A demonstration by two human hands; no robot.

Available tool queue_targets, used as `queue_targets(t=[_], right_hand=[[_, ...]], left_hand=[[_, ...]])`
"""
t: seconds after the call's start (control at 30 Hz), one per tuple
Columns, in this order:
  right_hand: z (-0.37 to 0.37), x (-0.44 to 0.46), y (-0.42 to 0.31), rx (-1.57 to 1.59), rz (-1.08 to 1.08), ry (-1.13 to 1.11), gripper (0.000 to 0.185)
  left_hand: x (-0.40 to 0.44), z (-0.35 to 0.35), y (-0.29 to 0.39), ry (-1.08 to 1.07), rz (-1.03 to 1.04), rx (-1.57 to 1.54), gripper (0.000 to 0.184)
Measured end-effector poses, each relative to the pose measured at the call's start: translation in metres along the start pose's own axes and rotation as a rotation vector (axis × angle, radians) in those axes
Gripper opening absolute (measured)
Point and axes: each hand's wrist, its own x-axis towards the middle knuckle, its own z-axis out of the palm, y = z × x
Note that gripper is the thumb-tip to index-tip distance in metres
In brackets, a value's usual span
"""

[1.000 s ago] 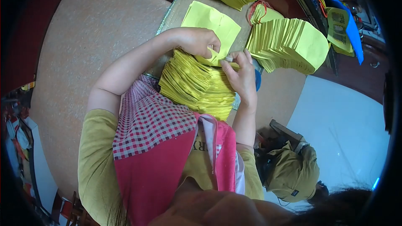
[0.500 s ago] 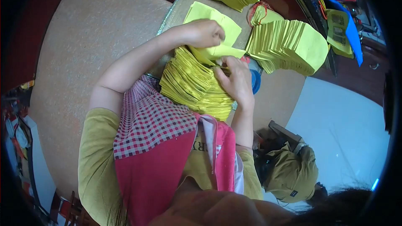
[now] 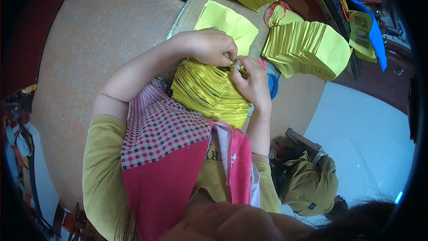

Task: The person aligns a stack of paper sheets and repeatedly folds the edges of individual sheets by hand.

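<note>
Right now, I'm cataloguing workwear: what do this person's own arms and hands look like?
The left sleeve and right sleeve are short, mustard-yellow cloth, with no markings visible on them. Below, the forearms are bare, with no watch or bracelet to be seen. The left hand and right hand wear no gloves; any ring is too small to make out.
</note>
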Motion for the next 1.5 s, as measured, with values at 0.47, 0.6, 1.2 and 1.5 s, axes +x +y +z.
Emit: queue_targets(t=[0.47, 0.6, 1.2, 1.5], right_hand=[[-0.001, 0.004, 0.004, -0.134, -0.095, 0.082, 0.021], [0.006, 0.004, 0.01, -0.041, -0.078, 0.147, 0.019], [-0.015, -0.006, -0.001, -0.003, 0.034, -0.102, 0.026], [-0.001, -0.013, 0.009, 0.174, 0.067, -0.072, 0.025]], left_hand=[[0.01, 0.009, -0.002, -0.055, 0.022, 0.102, 0.014], [0.011, 0.003, -0.003, -0.146, 0.02, 0.072, 0.014], [0.013, 0.002, -0.022, 0.123, 0.025, -0.375, 0.024], [0.017, 0.015, -0.028, -0.066, -0.108, -0.202, 0.033]])
